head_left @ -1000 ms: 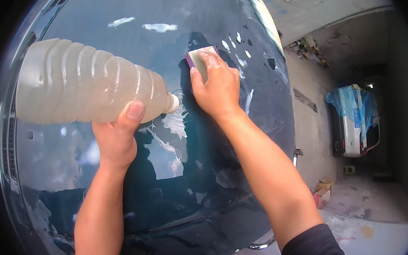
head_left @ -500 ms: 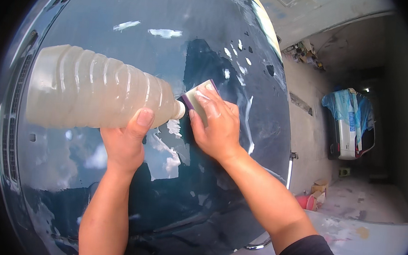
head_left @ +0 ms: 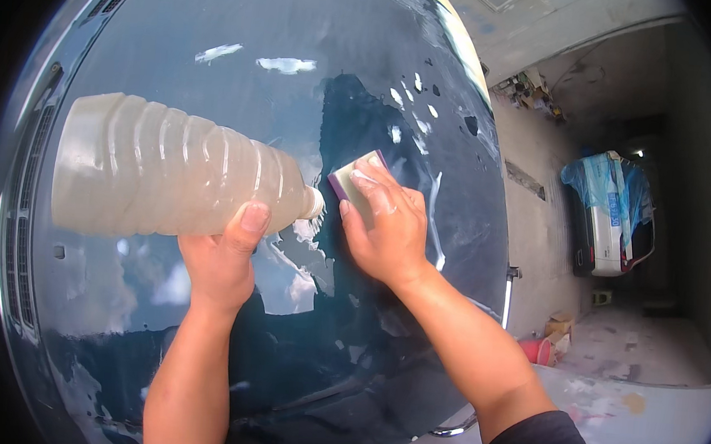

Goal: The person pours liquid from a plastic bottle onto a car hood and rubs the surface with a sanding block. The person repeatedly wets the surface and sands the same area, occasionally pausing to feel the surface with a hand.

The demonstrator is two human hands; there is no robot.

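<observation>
My left hand [head_left: 220,266] is wrapped around the big ribbed bottle [head_left: 167,170], thumb over its side, with cloudy, pale contents showing through the clear wall. I hold it tipped over sideways, its white mouth [head_left: 316,203] pointing right, near the block in my other hand. My right hand [head_left: 392,232] grips that pale block with purple edges [head_left: 350,178], fingers laid over the top and thumb along the near side, on the wet, glossy dark-blue hood [head_left: 215,90]. White reflections shine around both. Off to the right, a vehicle draped in blue plastic [head_left: 611,213] stands on the floor.
</observation>
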